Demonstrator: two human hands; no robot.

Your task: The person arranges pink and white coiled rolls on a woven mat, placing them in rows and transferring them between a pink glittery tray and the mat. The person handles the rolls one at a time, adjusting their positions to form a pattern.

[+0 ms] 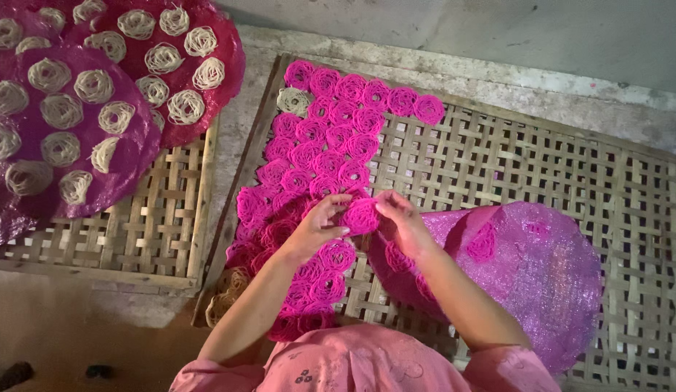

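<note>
Woven bamboo drying rack (541, 167) on a rough concrete floor (498, 43), dim light.
Left hand (318, 223) and right hand (400, 223) pinch one stringy pink noodle coil (361, 215) together over the packed pink coils (320, 145); round pink mat (541, 276) alongside.

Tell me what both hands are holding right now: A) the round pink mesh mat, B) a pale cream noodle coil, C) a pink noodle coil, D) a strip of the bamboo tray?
C: the left hand and right hand pinch one pink noodle coil between their fingers, above the rows of pink coils on the woven bamboo tray.
</note>
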